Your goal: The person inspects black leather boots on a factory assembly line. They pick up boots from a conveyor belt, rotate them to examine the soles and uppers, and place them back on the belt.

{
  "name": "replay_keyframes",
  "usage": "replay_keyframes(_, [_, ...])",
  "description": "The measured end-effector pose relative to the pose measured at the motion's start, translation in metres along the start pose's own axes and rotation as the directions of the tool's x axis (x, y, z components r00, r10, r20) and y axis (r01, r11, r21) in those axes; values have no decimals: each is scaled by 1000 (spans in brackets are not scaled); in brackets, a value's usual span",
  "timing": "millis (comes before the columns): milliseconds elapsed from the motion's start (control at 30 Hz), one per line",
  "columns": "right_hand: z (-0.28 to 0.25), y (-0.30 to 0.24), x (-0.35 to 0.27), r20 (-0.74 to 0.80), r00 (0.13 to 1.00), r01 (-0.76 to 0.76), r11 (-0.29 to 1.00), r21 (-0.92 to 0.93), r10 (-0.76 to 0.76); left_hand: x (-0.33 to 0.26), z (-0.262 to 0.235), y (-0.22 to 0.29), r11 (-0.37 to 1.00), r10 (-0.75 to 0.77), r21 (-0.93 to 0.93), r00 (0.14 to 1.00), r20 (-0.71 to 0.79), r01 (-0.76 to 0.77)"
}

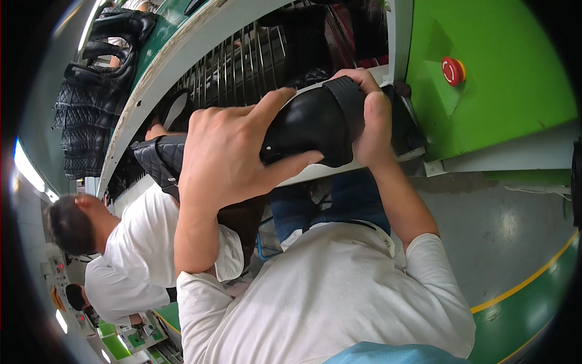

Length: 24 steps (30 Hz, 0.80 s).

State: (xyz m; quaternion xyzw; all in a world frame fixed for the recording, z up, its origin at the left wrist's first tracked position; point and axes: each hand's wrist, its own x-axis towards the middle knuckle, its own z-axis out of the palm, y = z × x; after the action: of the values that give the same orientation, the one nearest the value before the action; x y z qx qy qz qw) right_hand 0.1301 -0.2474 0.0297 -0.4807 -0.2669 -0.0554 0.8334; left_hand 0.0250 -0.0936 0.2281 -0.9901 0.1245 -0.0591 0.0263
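We've got a blk leather piece (303, 130) in both hands, out front, near the metal rods (254, 57). L hand (227, 148) grip: holding its rounded side, thumb below. R hand (374, 130) grip: wrapped on its ribbed end. Red btn (453, 71) on green panel (503, 115), our R; quilted blk boots (88, 115) far L, by green counter (162, 37).

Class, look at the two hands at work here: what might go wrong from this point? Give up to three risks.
1. The smooth black piece might slip or get marked, as the left grip and right grip are bare.
2. A co-worker sits close on the left, so elbows may bump.
3. The red button on the green panel stands out to the right, where a stray swing could perhaps press it.
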Motion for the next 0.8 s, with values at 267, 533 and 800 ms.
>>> replay_keyframes(267, [25, 4, 12, -194, 981, -9, 999, 45, 18, 8, 10, -23, 995, 41, -95, 999, -21, -43])
replay_keyframes(533, [19, -13, 23, 14, 994, -111, 992, -53, 112, 10, 12, -35, 991, 28, -130, 999, -33, -32])
replay_keyframes(800, [19, -41, 26, 81, 992, -72, 969, -237, 93, 11, 15, -37, 986, 77, -141, 993, -90, -89])
